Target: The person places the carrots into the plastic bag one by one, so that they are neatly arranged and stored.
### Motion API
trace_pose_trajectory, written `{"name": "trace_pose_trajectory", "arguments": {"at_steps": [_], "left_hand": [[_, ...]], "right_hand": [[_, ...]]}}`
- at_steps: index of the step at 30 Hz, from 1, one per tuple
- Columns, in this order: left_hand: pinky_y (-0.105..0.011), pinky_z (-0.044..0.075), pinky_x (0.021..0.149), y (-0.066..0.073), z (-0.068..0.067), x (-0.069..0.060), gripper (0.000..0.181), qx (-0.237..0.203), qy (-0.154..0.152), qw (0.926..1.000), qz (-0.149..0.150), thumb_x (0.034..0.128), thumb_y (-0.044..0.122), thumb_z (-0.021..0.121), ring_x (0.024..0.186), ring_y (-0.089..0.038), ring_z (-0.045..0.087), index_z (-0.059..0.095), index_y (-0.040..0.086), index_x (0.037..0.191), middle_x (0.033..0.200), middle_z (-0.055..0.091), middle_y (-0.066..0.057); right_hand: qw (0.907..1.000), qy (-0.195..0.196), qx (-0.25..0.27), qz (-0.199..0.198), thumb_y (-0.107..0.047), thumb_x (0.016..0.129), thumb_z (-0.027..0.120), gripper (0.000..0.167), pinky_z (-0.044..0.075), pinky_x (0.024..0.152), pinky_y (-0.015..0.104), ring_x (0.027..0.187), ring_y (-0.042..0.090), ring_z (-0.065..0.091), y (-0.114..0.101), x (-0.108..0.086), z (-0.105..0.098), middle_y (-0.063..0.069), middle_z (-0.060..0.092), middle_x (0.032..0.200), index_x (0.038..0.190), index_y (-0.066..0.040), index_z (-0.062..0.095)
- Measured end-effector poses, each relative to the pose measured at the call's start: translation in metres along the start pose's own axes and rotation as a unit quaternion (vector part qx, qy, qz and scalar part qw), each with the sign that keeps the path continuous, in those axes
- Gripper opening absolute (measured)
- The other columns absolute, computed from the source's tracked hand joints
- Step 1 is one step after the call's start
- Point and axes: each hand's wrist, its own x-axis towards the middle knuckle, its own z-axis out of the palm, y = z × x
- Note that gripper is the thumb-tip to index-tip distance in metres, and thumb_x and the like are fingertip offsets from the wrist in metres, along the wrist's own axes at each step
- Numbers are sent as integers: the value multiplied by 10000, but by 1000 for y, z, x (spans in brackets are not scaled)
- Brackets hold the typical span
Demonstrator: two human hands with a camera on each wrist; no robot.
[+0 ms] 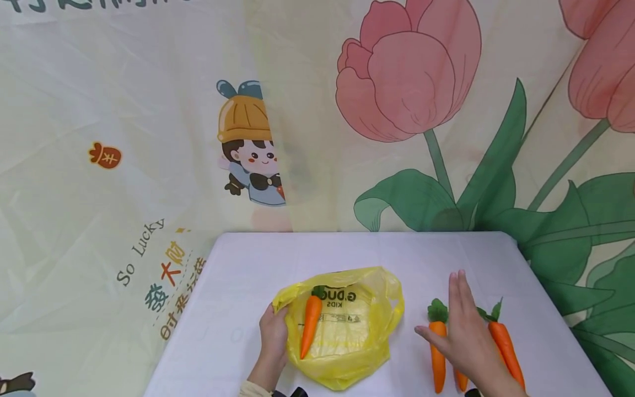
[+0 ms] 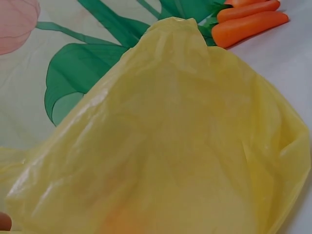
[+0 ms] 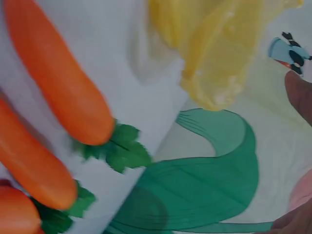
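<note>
Tulip-print backdrop (image 1: 307, 149) behind yellow bag (image 1: 337, 374), white worktop (image 1: 233, 270) beneath it. From here, bag's mouth gapes, printed lettering (image 1: 342, 296) showing inside. Lone carrot (image 1: 311, 326) lying in bag, leafy end toward far side. Left hand (image 1: 274, 333) gripping bag's rim at left. Well right of bag, three loose carrots (image 1: 438, 358) side by side; right hand (image 1: 468, 339) over them, fingers straight, thumb spread wide, holding nothing; whether touching, cannot tell.

Yellow bag (image 1: 347, 333): mirrored "G.DUC", "KIDS". Backdrop (image 1: 307, 116): "So Lucky", "發大财".
</note>
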Motion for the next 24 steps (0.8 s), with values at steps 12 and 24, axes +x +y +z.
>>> {"name": "trace_pose_trajectory", "arguments": {"at_steps": [12,24], "left_hand": [[-490,359,1166,-3,-1,1,427,41,26,10000,77,1058,119,384,1401,-331,414,434,-19,1460,1485,465,-166],[-491,348,1173,-5,-3,2,431,55,60,9999,64,1054,83,377,1413,-339,401,428,-32,1466,1504,455,-180]], "right_hand": [[9754,-1343,-25,1750,-429,837,816,1056,489,978,609,1152,476,560,21,0,51,375,302,1520,1498,173,254],[9625,-1588,-48,2199,-218,813,859,888,553,901,547,887,318,581,28,5,75,311,576,1286,1445,172,372]]}}
